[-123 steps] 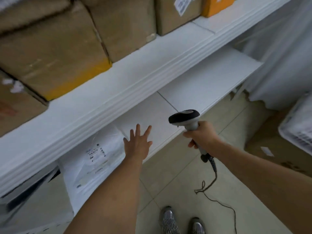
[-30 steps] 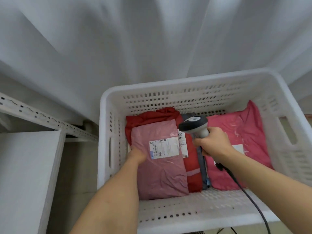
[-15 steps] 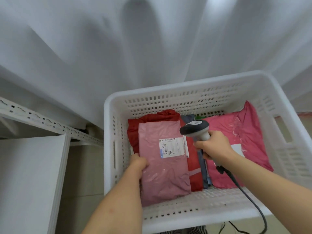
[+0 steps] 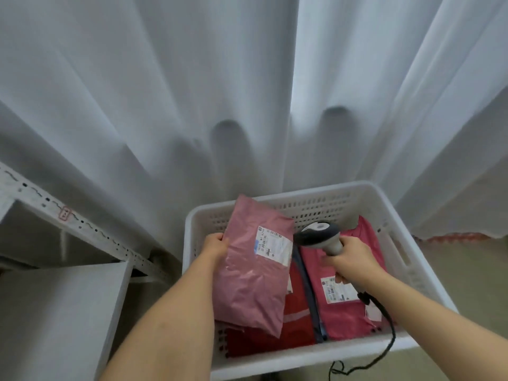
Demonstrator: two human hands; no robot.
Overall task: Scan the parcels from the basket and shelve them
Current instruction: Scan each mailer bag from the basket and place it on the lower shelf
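From the head camera, I see my left hand (image 4: 217, 247) gripping the left edge of a dusty pink parcel (image 4: 254, 266), fingers curled round behind it, thumb on the front. The parcel is lifted and tilted above the white basket (image 4: 428, 273), its long axis running from the basket's far rim down toward me, its white shipping label (image 4: 273, 246) facing up near the top right corner. My right hand (image 4: 350, 264) is wrapped round the handle of the barcode scanner (image 4: 319, 235), whose dark head sits just beside the label's right edge, aimed leftward at it. So the label lies immediately left of the scanner, and the right hand is the nearer one to it; I judge the scan needs only a small turn of the head onto the barcode.

Counting: one parcel in hand, and three more in the basket as far as I can tell: a red parcel (image 4: 298, 317) partly beneath the held one, a dark blue-grey one (image 4: 312, 303) showing only as a strip, and a brighter pink parcel (image 4: 354, 312) on the right with its own label. One scanner, its cord (image 4: 384, 350) trailing over the near rim. A white shelf (image 4: 63, 306) stands to the left, well apart from the basket.
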